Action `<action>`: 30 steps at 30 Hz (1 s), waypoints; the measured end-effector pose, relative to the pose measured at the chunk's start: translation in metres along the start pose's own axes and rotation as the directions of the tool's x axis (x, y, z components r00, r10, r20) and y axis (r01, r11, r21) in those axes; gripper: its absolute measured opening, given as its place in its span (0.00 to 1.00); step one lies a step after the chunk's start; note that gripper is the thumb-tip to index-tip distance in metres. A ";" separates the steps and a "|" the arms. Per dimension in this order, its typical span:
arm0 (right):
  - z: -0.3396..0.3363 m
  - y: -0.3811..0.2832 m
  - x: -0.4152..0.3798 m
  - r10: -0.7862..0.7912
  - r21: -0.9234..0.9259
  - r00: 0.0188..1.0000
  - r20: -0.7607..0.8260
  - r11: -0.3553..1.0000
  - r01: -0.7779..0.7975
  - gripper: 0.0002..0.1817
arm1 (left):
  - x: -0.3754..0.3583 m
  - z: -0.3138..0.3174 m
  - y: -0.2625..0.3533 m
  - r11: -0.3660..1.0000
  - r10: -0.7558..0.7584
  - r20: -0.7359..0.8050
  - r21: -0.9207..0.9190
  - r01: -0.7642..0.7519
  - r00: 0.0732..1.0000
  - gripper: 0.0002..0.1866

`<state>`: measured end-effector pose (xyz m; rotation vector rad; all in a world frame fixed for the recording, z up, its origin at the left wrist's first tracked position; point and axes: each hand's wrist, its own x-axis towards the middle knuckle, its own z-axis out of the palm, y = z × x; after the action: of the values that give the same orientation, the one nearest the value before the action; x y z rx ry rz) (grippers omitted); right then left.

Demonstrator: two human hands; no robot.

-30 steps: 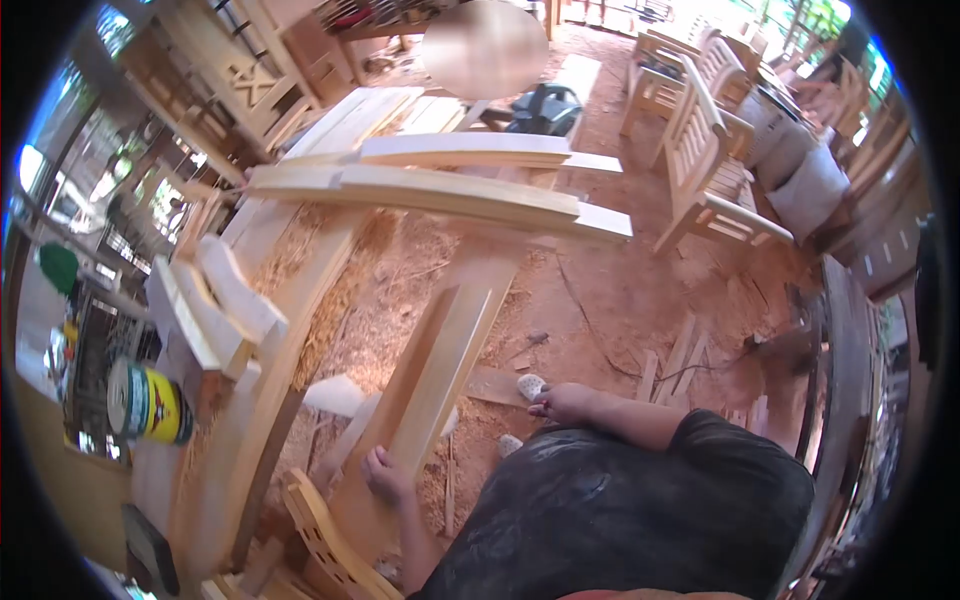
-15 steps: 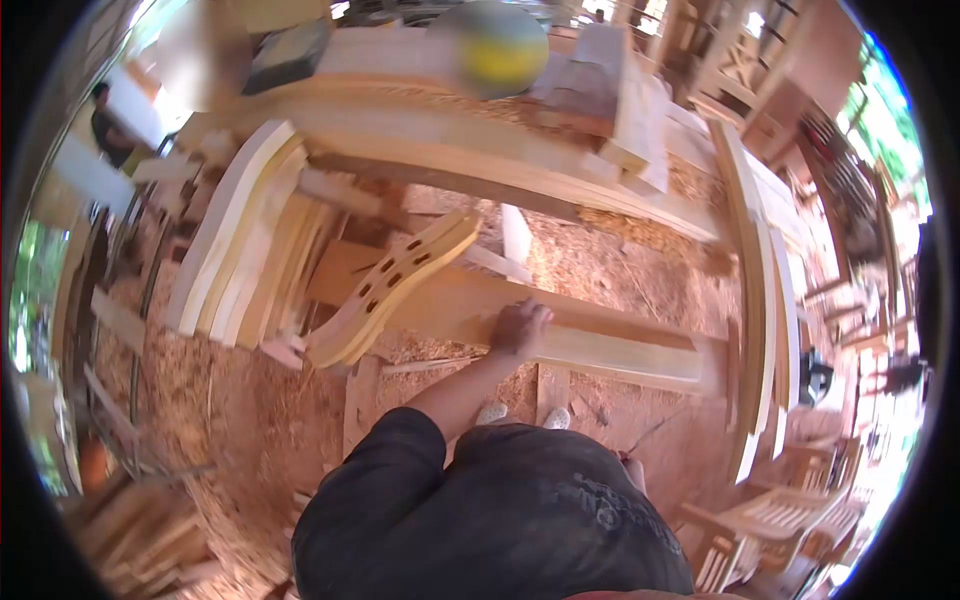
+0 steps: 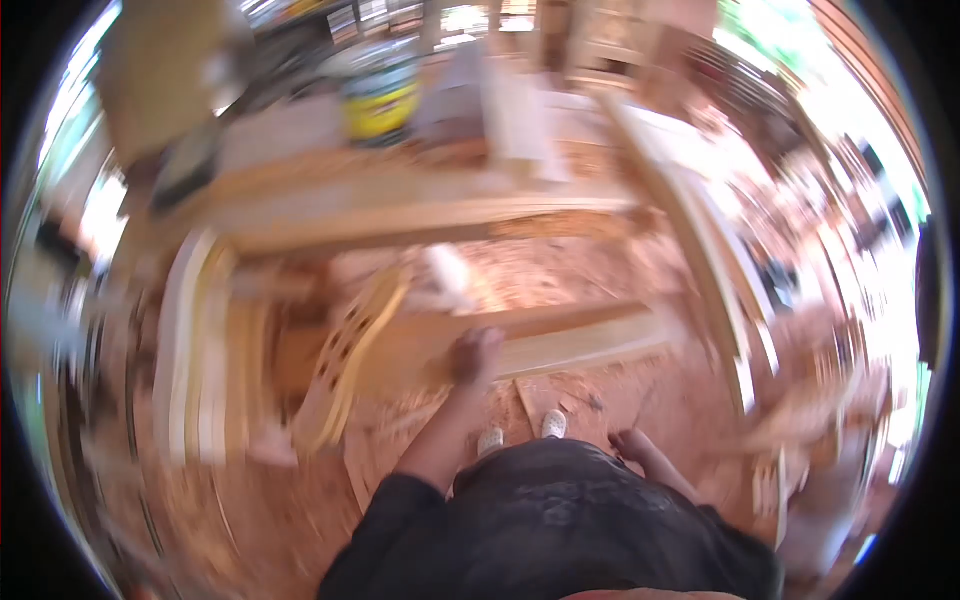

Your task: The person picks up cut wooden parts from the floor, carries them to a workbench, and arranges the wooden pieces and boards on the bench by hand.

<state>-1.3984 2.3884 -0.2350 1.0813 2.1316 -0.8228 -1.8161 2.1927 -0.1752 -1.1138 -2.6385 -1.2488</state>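
My left hand [image 3: 476,357] rests on the top of a long, thick wooden beam [image 3: 590,340] lying across in front of me. Motion blur smears its fingers. My right hand [image 3: 630,445] hangs low beside my shirt, its fingers curled; whatever they may hold is too blurred to make out. Left of my left hand, a curved wooden piece with several dark slots [image 3: 345,345] leans slanted across the beam. Farther left, several curved wooden pieces [image 3: 205,350] stand side by side.
A bench of thick planks [image 3: 400,205] runs across the back, bearing a yellow-labelled can [image 3: 380,100]. Long boards [image 3: 690,240] slope down at the right. Wood shavings [image 3: 530,270] cover the ground around my shoes [image 3: 553,424].
My view has turned, so the bench and beam appear shifted left. My left hand stays on the beam. More of my right hand and forearm has come into sight.
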 end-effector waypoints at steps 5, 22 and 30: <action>-0.039 -0.112 -0.115 -0.191 0.537 0.966 -0.175 0.804 0.257 0.29 | 0.001 0.007 0.002 0.990 0.028 0.110 0.132 -0.042 0.994 0.07; 0.115 0.074 -0.124 0.316 0.574 0.938 -0.144 0.798 -0.181 0.24 | 0.002 0.014 -0.005 0.945 0.170 0.070 0.271 -0.183 0.983 0.11; 0.223 0.255 -0.145 0.504 0.560 0.863 -0.020 0.721 -0.408 0.22 | -0.065 0.140 0.173 0.973 0.228 0.425 -0.081 -0.214 0.876 0.09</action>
<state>-1.0608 2.2754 -0.3319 1.9480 1.6481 -1.1413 -1.6243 2.3231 -0.1747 -1.8301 -2.6676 -1.1074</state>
